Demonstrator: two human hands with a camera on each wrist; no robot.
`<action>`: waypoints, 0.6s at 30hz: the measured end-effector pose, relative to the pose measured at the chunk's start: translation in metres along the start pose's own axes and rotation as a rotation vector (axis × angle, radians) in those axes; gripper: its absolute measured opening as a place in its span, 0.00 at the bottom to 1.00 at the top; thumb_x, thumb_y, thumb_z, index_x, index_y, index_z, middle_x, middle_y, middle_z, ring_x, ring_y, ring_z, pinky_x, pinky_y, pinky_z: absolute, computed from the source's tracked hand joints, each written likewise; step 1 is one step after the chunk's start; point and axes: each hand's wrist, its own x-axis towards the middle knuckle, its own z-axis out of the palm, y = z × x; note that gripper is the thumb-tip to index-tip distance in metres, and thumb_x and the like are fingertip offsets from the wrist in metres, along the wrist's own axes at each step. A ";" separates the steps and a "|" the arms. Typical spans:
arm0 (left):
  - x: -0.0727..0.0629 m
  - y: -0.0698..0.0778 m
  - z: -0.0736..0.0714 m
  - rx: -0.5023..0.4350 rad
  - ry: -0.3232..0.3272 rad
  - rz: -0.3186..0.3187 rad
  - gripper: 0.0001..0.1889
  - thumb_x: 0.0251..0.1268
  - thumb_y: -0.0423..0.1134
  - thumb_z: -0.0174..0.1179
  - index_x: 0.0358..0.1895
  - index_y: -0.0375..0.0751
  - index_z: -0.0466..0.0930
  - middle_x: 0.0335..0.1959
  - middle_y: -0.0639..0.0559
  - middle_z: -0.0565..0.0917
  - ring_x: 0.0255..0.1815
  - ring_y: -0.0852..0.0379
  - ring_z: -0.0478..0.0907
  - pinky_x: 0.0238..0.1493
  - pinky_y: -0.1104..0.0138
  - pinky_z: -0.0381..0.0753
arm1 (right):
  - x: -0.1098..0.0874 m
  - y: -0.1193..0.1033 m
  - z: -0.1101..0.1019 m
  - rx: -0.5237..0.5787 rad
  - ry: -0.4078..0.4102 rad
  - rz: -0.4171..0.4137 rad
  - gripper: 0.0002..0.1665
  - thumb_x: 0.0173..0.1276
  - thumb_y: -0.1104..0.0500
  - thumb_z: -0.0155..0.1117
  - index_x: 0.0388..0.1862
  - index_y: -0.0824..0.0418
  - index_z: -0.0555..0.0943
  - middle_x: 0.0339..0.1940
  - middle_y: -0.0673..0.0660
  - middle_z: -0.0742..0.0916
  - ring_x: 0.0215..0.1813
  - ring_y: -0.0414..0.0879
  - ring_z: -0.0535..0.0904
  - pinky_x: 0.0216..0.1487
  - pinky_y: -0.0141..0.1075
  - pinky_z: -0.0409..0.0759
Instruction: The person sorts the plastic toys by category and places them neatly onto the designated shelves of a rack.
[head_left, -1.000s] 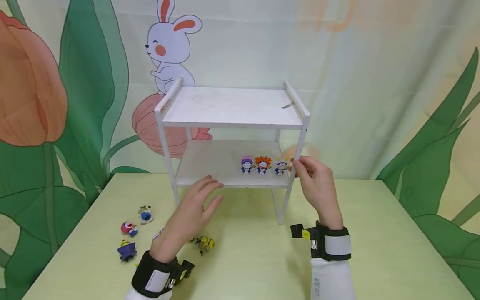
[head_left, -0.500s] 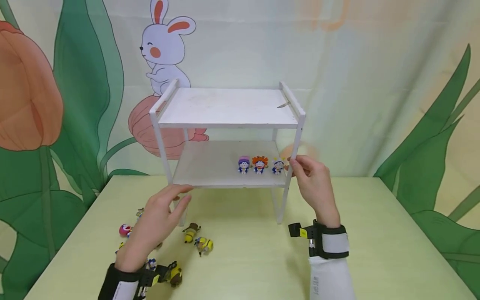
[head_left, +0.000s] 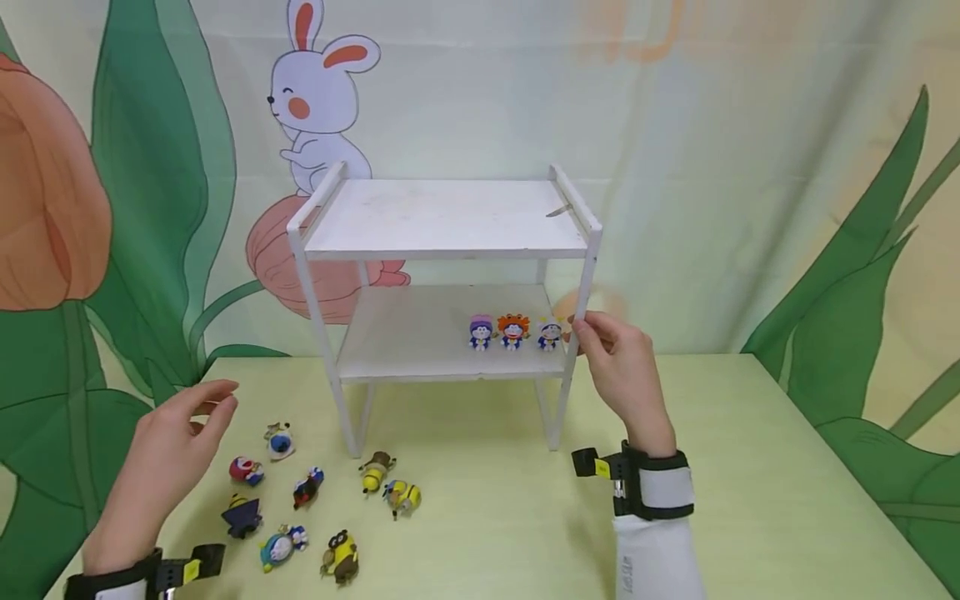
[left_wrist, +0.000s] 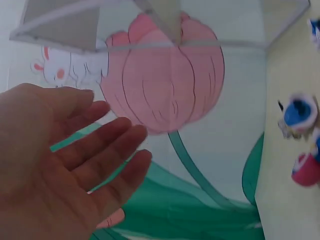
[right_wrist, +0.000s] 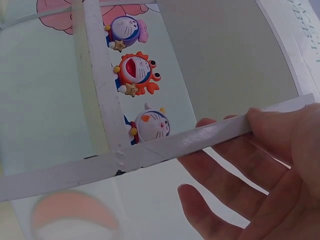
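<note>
A white two-tier shelf (head_left: pixel 442 254) stands at the back of the table. My right hand (head_left: pixel 622 367) holds its front right post (right_wrist: pixel 210 135), thumb on one side and fingers behind it. On the lower tier, close to that post, three small cat figurines stand in a row: one in a purple-pink hat (head_left: pixel 481 332), one in an orange crab hat (head_left: pixel 513 331), and one in a white horned hat (head_left: pixel 550 333). With nothing in it, my left hand (head_left: pixel 168 454) hovers over the table's left side, palm and slightly bent fingers showing in the left wrist view.
Several toy figurines lie on the table's left half, among them a bee-striped one (head_left: pixel 342 557), a yellow one (head_left: pixel 403 497), a pink-capped one (head_left: pixel 246 471) and a blue-and-white one (head_left: pixel 280 442). A printed curtain (head_left: pixel 675 167) hangs behind the shelf.
My left hand has swung left and down, away from the shelf's front, uncovering the figurines on the table. My right hand keeps its hold on the post. The view has shifted slightly.
</note>
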 end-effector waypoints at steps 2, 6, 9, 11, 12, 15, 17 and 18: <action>0.002 -0.009 -0.002 0.010 -0.069 -0.053 0.20 0.78 0.42 0.47 0.60 0.30 0.73 0.50 0.31 0.79 0.47 0.35 0.76 0.40 0.47 0.75 | -0.001 0.001 -0.003 -0.011 0.015 0.002 0.16 0.76 0.56 0.56 0.50 0.66 0.83 0.40 0.63 0.88 0.36 0.53 0.84 0.47 0.54 0.79; 0.006 -0.024 0.001 0.075 -0.228 -0.147 0.23 0.78 0.45 0.45 0.59 0.26 0.71 0.47 0.27 0.79 0.44 0.33 0.77 0.37 0.47 0.74 | -0.004 0.003 -0.008 -0.024 0.045 -0.002 0.16 0.76 0.57 0.56 0.50 0.68 0.83 0.39 0.64 0.88 0.36 0.53 0.84 0.46 0.55 0.78; 0.006 -0.035 0.002 0.109 -0.352 -0.234 0.27 0.78 0.49 0.44 0.59 0.23 0.70 0.49 0.25 0.77 0.44 0.31 0.76 0.37 0.46 0.73 | -0.003 0.003 -0.009 -0.019 0.039 -0.003 0.16 0.76 0.57 0.57 0.50 0.68 0.83 0.39 0.63 0.88 0.35 0.53 0.84 0.47 0.54 0.79; 0.006 -0.042 0.004 0.116 -0.433 -0.298 0.31 0.77 0.53 0.43 0.58 0.21 0.70 0.51 0.23 0.76 0.47 0.29 0.74 0.40 0.45 0.73 | -0.003 0.002 -0.008 -0.014 0.033 -0.004 0.16 0.76 0.57 0.57 0.50 0.68 0.83 0.40 0.62 0.88 0.35 0.52 0.84 0.47 0.54 0.79; 0.005 -0.045 0.005 0.115 -0.479 -0.334 0.34 0.77 0.56 0.43 0.57 0.20 0.69 0.52 0.23 0.75 0.49 0.27 0.72 0.42 0.43 0.73 | -0.002 0.001 -0.007 -0.013 0.032 -0.004 0.16 0.76 0.57 0.57 0.50 0.67 0.83 0.40 0.62 0.88 0.35 0.52 0.84 0.47 0.53 0.80; 0.003 -0.052 0.013 0.127 -0.582 -0.393 0.39 0.74 0.60 0.44 0.56 0.17 0.68 0.55 0.20 0.72 0.53 0.25 0.69 0.47 0.41 0.72 | -0.001 -0.001 -0.004 -0.011 0.031 -0.011 0.15 0.75 0.58 0.57 0.50 0.67 0.83 0.39 0.62 0.88 0.35 0.52 0.84 0.47 0.53 0.80; 0.001 -0.055 0.019 0.135 -0.613 -0.419 0.40 0.73 0.61 0.46 0.55 0.15 0.67 0.54 0.19 0.71 0.53 0.25 0.70 0.48 0.41 0.73 | 0.000 -0.001 -0.002 -0.010 0.029 -0.019 0.14 0.75 0.59 0.57 0.49 0.68 0.83 0.39 0.62 0.88 0.35 0.52 0.84 0.46 0.53 0.80; 0.000 -0.055 0.021 0.140 -0.619 -0.432 0.40 0.73 0.61 0.46 0.55 0.15 0.67 0.53 0.19 0.71 0.52 0.26 0.71 0.47 0.41 0.73 | 0.000 -0.001 -0.002 -0.011 0.026 -0.022 0.15 0.76 0.59 0.57 0.50 0.68 0.83 0.39 0.63 0.88 0.36 0.54 0.84 0.46 0.54 0.80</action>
